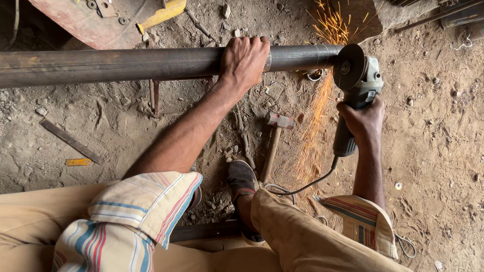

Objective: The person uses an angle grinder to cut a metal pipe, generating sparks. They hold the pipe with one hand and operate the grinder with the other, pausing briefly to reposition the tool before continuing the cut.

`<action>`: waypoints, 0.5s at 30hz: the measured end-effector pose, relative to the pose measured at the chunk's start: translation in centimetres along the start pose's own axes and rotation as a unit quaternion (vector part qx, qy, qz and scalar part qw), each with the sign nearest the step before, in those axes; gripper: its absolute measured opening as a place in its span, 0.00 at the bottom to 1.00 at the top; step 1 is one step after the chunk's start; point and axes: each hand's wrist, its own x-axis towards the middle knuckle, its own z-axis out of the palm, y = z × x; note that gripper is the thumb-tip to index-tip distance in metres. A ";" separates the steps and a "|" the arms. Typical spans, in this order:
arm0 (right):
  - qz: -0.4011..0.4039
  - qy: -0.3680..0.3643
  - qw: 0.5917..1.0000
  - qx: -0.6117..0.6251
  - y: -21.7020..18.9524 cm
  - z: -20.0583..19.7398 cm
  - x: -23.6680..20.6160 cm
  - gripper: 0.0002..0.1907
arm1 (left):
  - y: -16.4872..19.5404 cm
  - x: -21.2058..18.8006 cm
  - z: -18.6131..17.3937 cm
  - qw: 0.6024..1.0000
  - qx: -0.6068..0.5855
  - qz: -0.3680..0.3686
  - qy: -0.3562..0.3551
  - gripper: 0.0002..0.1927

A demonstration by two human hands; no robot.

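Note:
A long dark steel pipe (126, 64) runs across the upper part of the view. My left hand (244, 60) grips over it near its right end. My right hand (364, 121) holds the handle of a grey angle grinder (359, 83). Its disc (349, 66) is pressed to the pipe's right end. Orange sparks (317, 126) stream downward and upward from the cut. The grinder's black cable (307, 186) trails toward my knee.
A hammer with a wooden handle (274, 141) lies on the sandy ground below the pipe. A flat metal strip (70, 141) and small yellow piece (79, 162) lie left. A yellow tool (162, 14) and rusty plate (85, 20) sit at the top. My shoe (241, 176) rests below.

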 end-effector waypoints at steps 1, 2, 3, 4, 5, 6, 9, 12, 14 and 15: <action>0.004 -0.002 1.000 -0.002 0.0 0.1 -0.1 0.19 | 0.0 0.0 -0.1 1.000 -0.001 -0.002 -0.005 0.38; -0.001 -0.002 1.000 0.001 0.0 0.2 -0.1 0.19 | 0.0 0.0 -0.1 1.000 -0.002 -0.002 -0.008 0.39; -0.008 -0.001 1.000 0.004 0.0 0.1 -0.1 0.19 | 0.0 0.0 -0.2 1.000 -0.004 -0.003 -0.009 0.40; -0.014 0.000 1.000 0.007 0.0 0.1 -0.1 0.18 | 0.1 0.0 -0.2 1.000 -0.006 -0.003 -0.010 0.41; -0.009 0.000 1.000 0.002 0.0 0.1 0.0 0.18 | 0.0 0.0 -0.3 1.000 -0.003 -0.001 -0.003 0.40; -0.003 -0.002 1.000 -0.004 0.0 0.1 0.0 0.18 | 0.0 0.0 -0.3 1.000 0.000 0.001 0.004 0.40; -0.010 -0.011 1.000 -0.008 0.1 0.0 -0.1 0.17 | 0.1 -0.2 -0.3 0.999 0.019 0.005 0.040 0.38; -0.016 -0.010 1.000 -0.008 0.2 0.0 -0.2 0.17 | 0.2 -0.4 -0.2 0.999 0.024 -0.006 0.044 0.36; -0.006 -0.013 1.000 -0.008 0.3 0.0 -0.3 0.17 | 0.2 -0.4 -0.3 0.998 0.028 -0.009 0.056 0.35; 0.003 -0.018 1.000 -0.006 0.3 0.0 -0.3 0.16 | 0.3 -0.4 -0.4 0.997 0.036 -0.005 0.074 0.35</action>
